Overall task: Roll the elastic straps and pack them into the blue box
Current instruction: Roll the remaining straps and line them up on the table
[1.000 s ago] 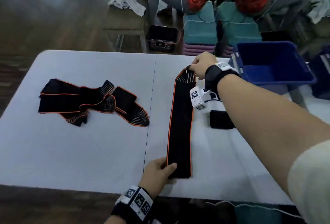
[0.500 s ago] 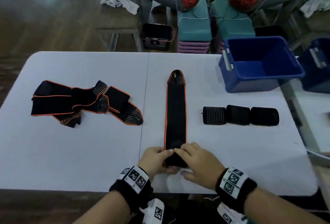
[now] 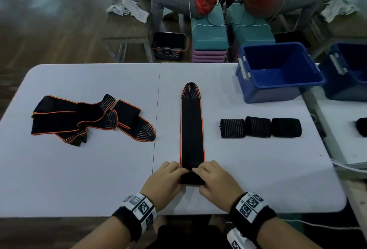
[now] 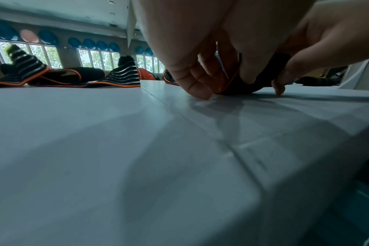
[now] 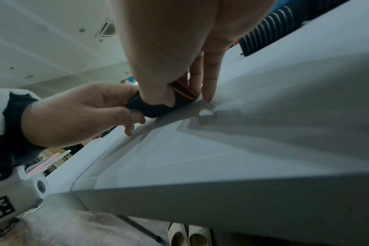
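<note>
Pinching the near end of a long black strap (image 3: 191, 129) with orange edging, the left hand (image 3: 162, 184) and right hand (image 3: 217, 182) curl their fingers and thumbs round the first fold, which the wrist views show lifted just off the white table (image 3: 79, 169). The strap lies flat and straight down the middle of the table, its looped, striped far end pointing away from the person. To the right of it sit three finished rolls (image 3: 260, 127) side by side, touching one another, and beyond them at the far right corner stands the blue box (image 3: 278, 70), which looks empty as far as the head view shows. A loose heap of unrolled straps (image 3: 89, 118) waits well apart on the left. The material looks light, soft and stretchy (it drapes limp between the fingers and holds no shape of its own), so it will likely spring open unless the core is kept tight. The best hold appears to be at both orange edges of the starting fold, thumbs beneath and fingers on top, so the roll stays square and does not drift to one side. Nothing about it seems fragile or slippery; the ribbed weave should grip itself well once wound.
</note>
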